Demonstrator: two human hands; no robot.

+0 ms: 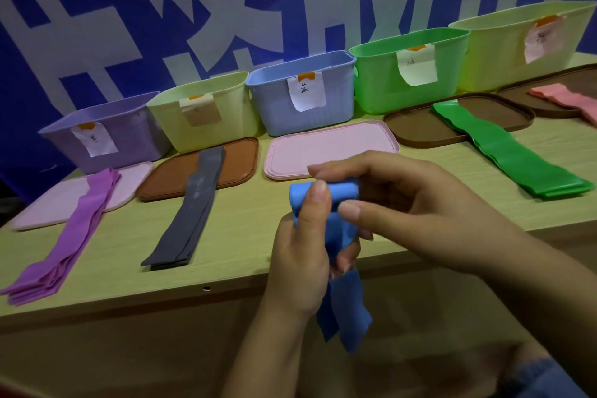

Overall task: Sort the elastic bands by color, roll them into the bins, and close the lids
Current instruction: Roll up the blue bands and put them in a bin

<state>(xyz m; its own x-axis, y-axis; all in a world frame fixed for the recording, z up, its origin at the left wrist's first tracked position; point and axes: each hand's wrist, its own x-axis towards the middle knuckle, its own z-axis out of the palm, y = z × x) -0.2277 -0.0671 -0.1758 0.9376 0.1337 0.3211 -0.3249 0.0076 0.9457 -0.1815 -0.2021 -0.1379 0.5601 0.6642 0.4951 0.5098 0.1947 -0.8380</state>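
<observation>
A blue elastic band (pixel 342 229) is held in front of the table edge, its top rolled into a small coil and its tail hanging down past the edge. My left hand (pixel 300 262) grips the band from below, thumb on the roll. My right hand (pixel 403 203) pinches the coil from the right. Directly behind stands the open blue bin (pixel 336 107) with its pink lid (pixel 355 139) lying in front. Purple bands (pixel 68 245), grey bands (pixel 190 207), green bands (pixel 513 149) and pink bands (pixel 565 97) lie flat on the table.
Open bins stand in a row along the blue wall: purple (pixel 129 136), pale yellow (pixel 226 113), green (pixel 381 87), large pale yellow (pixel 497 55). A pink lid (pixel 38 207) and brown lids (pixel 239 165), (pixel 416 129) lie in front. The wooden table's front edge (pixel 129 300) runs below my hands.
</observation>
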